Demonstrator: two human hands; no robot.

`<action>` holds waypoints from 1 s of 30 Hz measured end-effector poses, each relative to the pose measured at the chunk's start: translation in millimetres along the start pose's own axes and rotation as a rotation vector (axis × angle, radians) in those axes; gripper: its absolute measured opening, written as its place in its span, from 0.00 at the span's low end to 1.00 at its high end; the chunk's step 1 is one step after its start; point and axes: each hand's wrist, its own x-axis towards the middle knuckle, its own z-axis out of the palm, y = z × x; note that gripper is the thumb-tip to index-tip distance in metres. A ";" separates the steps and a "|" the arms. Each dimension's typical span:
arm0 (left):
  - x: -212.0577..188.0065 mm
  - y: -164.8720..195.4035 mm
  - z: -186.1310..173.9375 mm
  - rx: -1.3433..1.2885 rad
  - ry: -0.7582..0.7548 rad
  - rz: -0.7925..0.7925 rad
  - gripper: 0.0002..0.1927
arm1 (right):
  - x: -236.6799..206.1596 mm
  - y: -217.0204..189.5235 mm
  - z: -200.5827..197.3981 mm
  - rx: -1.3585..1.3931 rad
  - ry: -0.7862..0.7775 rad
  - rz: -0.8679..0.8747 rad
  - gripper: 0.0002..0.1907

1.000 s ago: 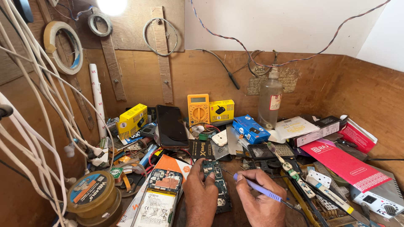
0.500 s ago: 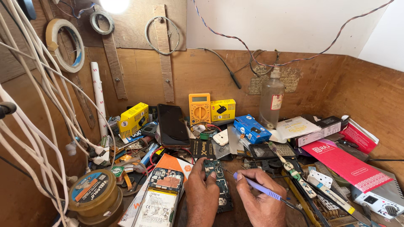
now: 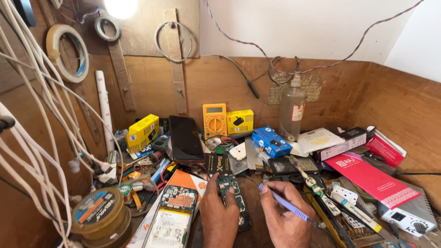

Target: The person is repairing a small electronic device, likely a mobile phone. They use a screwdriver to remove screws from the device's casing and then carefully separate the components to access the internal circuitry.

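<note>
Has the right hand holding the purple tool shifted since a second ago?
No. The right hand keeps its purple tool tip beside the circuit board, same spot relative to the orange box.

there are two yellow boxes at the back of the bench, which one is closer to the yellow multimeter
The smaller yellow box, standing right beside the yellow multimeter against the back wall. The larger yellow box lies farther left, beyond the black phone.

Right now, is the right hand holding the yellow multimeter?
No. The right hand grips a slim purple tool, while the yellow multimeter leans against the back wall, far from both hands.
</note>
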 end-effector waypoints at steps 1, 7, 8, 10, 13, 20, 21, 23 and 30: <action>0.6 -3.3 1.9 -0.006 0.046 0.086 0.28 | 0.4 1.8 0.9 0.004 0.015 -0.037 0.08; 6.7 -11.4 8.4 0.094 0.031 0.039 0.38 | 5.7 12.1 7.9 0.053 0.050 -0.087 0.09; 8.0 -9.6 9.1 0.099 0.012 0.031 0.39 | 6.9 13.3 9.0 0.040 0.066 -0.050 0.09; 8.1 -6.8 6.7 0.118 -0.024 0.007 0.41 | 7.6 15.9 10.4 0.034 0.066 -0.029 0.08; 10.7 -3.7 6.1 0.130 -0.010 0.039 0.43 | 8.9 23.0 12.0 0.008 0.081 -0.015 0.08; 27.9 -43.2 23.0 0.030 -0.036 0.115 0.43 | 7.4 77.5 23.9 0.008 0.086 -0.072 0.09; 38.4 -51.3 22.2 -0.020 -0.066 0.236 0.43 | 11.0 87.7 27.6 0.029 0.069 -0.044 0.10; 57.3 -60.2 29.5 -0.147 -0.157 0.278 0.47 | 19.9 104.5 38.6 0.071 0.034 0.016 0.11; 58.4 -68.9 34.2 -0.324 -0.250 0.071 0.47 | 22.1 95.6 23.5 -0.084 -0.120 0.142 0.13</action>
